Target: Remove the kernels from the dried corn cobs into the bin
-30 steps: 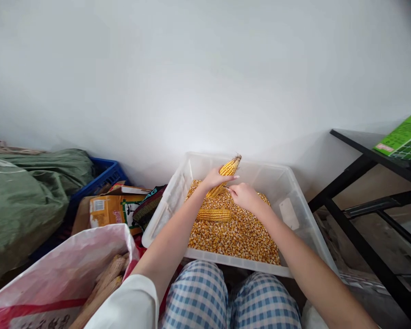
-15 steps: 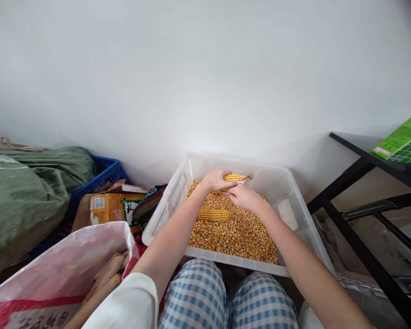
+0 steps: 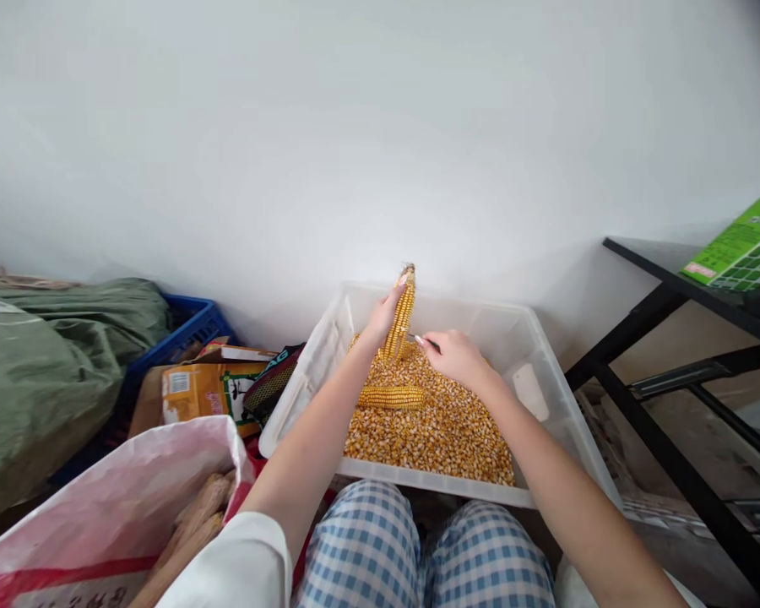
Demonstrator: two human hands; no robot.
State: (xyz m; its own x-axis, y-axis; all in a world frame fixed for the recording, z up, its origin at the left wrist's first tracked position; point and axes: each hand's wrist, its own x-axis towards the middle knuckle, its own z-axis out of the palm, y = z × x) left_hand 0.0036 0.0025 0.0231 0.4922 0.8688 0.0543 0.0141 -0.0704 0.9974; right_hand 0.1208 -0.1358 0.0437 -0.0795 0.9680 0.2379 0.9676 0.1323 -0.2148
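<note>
My left hand point(image 3: 383, 317) is closed around a yellow corn cob point(image 3: 401, 324), which stands nearly upright over the tub with its dry, stringy tip at the top. Rows of kernels still cover the side facing me. In my right hand point(image 3: 457, 358) is a small tool with a dark handle point(image 3: 433, 345) and a thin metal shaft, looking like a screwdriver; its tip is at the lower part of the cob. Below both hands, loose corn kernels point(image 3: 431, 439) fill the translucent plastic tub point(image 3: 418, 480). A second corn cob point(image 3: 391, 398) lies on the kernels.
A white and red sack point(image 3: 165, 460) holding bare cobs point(image 3: 193, 519) stands at my left. Behind it are cardboard packages point(image 3: 196, 393), a blue crate point(image 3: 196, 325) and a green cover point(image 3: 69, 338). On the right, a black metal frame point(image 3: 646, 431) carries a green box point(image 3: 741, 245).
The held corn cob has swung from lying sideways to nearly upright, tip up. My right hand has drawn slightly apart from my left, and the dark-handled tool now shows.
</note>
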